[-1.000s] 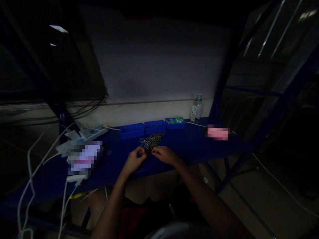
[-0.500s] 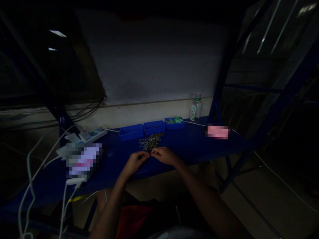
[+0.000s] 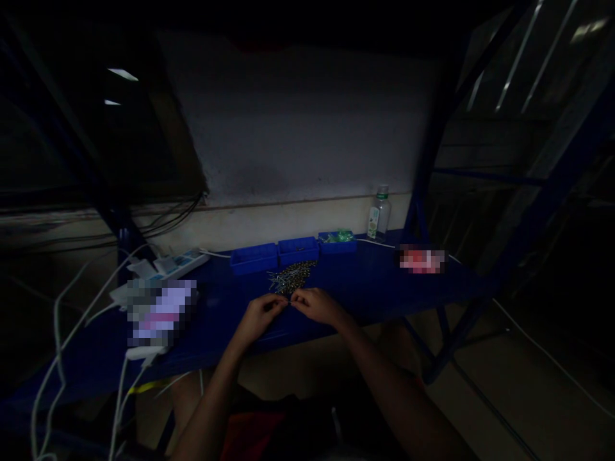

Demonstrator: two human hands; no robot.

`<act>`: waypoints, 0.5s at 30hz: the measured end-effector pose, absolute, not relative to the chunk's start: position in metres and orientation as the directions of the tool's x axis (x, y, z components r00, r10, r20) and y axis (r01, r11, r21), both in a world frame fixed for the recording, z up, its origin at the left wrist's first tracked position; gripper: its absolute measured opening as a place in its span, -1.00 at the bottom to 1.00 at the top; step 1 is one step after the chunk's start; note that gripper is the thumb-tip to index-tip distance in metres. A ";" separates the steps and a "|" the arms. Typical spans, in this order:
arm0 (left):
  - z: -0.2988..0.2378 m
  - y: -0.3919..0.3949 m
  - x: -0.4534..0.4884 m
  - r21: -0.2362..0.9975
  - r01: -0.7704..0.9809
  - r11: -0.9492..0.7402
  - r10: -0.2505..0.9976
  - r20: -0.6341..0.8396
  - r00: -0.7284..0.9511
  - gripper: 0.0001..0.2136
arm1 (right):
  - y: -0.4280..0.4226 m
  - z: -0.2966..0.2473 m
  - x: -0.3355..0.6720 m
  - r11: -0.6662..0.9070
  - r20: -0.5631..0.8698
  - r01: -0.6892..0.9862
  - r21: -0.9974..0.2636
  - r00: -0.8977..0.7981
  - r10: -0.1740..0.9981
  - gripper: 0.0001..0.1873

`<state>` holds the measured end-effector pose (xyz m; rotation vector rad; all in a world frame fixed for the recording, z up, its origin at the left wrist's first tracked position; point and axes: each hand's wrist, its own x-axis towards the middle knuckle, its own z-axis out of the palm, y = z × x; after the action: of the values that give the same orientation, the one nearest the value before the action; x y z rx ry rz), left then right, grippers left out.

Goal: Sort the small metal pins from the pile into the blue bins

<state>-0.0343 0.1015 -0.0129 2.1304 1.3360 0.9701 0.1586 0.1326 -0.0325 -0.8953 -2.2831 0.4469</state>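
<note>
My left hand (image 3: 261, 314) and my right hand (image 3: 314, 303) meet fingertip to fingertip above the front part of the blue table (image 3: 216, 326). Both are closed in a pinch. A tiny thin piece shows between the fingertips, too small and dark for me to name. Just beyond my fingers lies a pile of small metal parts (image 3: 294, 276); slim silvery pins show on its left side and brassy, rounder pieces on its right.
Behind the pile stand blue bins (image 3: 254, 258), one holding green plastic (image 3: 343, 237). A clear bottle (image 3: 379, 216) stands against the wall. To the left are a power strip (image 3: 180, 264), white cables (image 3: 60, 346) and a blurred-out purple item (image 3: 166, 310); a blurred-out pink item (image 3: 421, 260) lies right.
The whole view has shifted slightly, so things sit a little lower. My hands keep their pinch at the same spot before the pile.
</note>
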 end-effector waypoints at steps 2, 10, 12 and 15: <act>-0.011 0.100 -0.034 0.686 0.581 -0.439 0.899 0.334 0.285 -0.75 | 0.134 -0.033 0.158 0.719 0.444 0.467 -0.515 -0.573 0.689 -0.87; -0.017 0.100 -0.036 0.803 0.504 -0.318 0.946 0.308 0.105 -0.81 | 0.135 -0.035 0.161 0.670 0.421 0.428 -0.606 -0.542 0.727 -0.84; -0.018 0.101 -0.036 0.778 0.536 -0.327 0.942 0.313 0.119 -0.79 | 0.134 -0.036 0.162 0.665 0.429 0.424 -0.614 -0.528 0.733 -0.84; -0.018 0.103 -0.035 0.719 0.586 -0.375 0.926 0.325 0.194 -0.74 | 0.134 -0.036 0.161 0.658 0.430 0.431 -0.617 -0.516 0.741 -0.84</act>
<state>-0.0345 0.1028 -0.0178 2.0369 1.4098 1.0369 0.1613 0.1344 -0.0359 -0.9029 -2.1827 0.5784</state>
